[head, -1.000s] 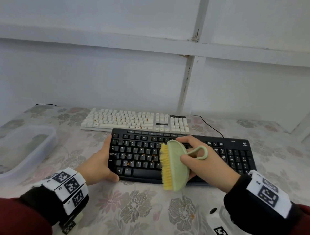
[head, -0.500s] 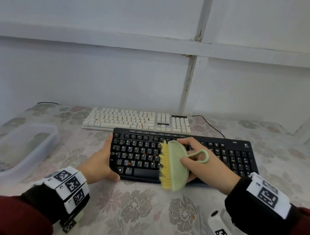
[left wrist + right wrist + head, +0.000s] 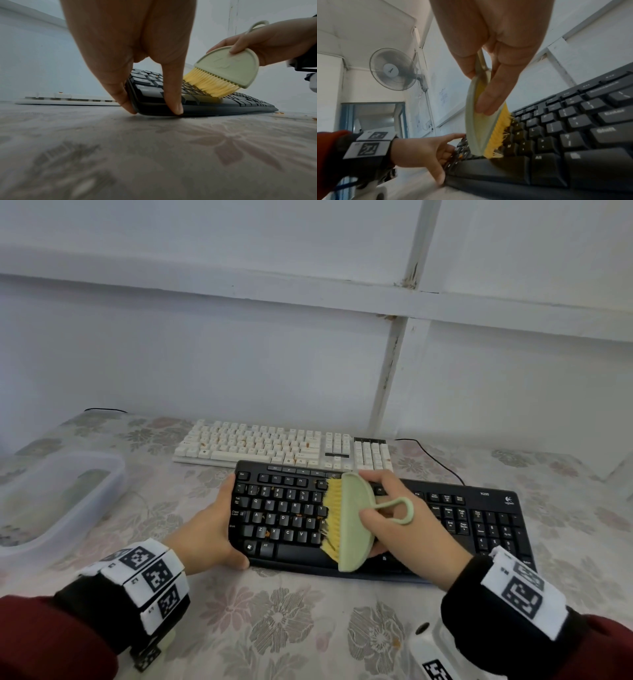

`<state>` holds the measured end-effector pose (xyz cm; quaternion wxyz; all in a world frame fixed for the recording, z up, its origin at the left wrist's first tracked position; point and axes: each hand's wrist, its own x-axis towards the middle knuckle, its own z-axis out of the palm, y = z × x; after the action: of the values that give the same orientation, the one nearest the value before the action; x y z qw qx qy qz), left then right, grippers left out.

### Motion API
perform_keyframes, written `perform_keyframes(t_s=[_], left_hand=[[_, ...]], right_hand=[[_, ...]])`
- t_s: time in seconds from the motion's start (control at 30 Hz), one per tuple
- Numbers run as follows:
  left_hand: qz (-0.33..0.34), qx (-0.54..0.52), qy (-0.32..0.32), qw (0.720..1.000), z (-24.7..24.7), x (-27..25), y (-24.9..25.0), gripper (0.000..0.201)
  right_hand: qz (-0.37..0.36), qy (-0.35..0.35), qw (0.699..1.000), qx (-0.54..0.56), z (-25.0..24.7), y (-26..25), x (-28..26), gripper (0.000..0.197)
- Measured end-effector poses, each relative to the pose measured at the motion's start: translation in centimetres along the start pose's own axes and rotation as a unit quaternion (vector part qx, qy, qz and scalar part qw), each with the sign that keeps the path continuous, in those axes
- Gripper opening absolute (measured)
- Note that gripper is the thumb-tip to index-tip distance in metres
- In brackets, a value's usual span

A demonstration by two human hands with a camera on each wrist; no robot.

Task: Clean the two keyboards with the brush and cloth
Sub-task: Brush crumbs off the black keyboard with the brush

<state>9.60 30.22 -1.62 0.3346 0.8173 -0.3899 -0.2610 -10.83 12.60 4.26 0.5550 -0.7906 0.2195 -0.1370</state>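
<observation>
Right hand (image 3: pixel 407 529) pinches the green brush (image 3: pixel 352 522), bristles on the black keyboard (image 3: pixel 486 518) mid-keys. Left hand (image 3: pixel 209 529) clasps that keyboard's left end. White keyboard (image 3: pixel 274 446) lies just behind it.

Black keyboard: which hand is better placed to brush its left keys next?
Right. The right hand already grips the brush, bristles on the black keyboard; the left hand holds its left end.
</observation>
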Motion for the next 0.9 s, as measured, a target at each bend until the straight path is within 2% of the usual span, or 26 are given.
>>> perform_keyframes(t_s=[0.17, 0.33, 0.4, 0.57, 0.77, 0.83, 0.9], left_hand=[[0.003, -0.001, 0.002, 1.0, 0.0, -0.1, 0.1, 0.128], [0.002, -0.002, 0.002, 1.0, 0.0, 0.0, 0.1, 0.13], [-0.001, 0.0, 0.002, 1.0, 0.0, 0.0, 0.1, 0.13], [-0.006, 0.001, 0.002, 1.0, 0.0, 0.1, -0.1, 0.129], [-0.008, 0.0, 0.001, 1.0, 0.0, 0.1, -0.2, 0.13], [-0.008, 0.0, 0.001, 1.0, 0.0, 0.1, -0.2, 0.13], [-0.01, -0.001, 0.001, 1.0, 0.0, 0.1, -0.1, 0.129]], right_hand=[[0.015, -0.052, 0.999, -0.002, -0.2, -0.2, -1.1, 0.04], [-0.027, 0.04, 0.998, 0.037, -1.3, -1.3, 0.4, 0.039], [-0.024, 0.047, 0.998, 0.041, -1.2, -1.1, 0.8, 0.04], [0.004, 0.015, 1.0, 0.001, 0.5, 0.2, -0.2, 0.04], [0.025, -0.059, 0.998, -0.018, 0.2, 0.1, -1.2, 0.039], [0.006, -0.031, 0.999, 0.0, -0.3, -0.7, -0.6, 0.038], [-0.02, 0.027, 0.999, 0.02, -0.7, -1.3, 0.5, 0.04]])
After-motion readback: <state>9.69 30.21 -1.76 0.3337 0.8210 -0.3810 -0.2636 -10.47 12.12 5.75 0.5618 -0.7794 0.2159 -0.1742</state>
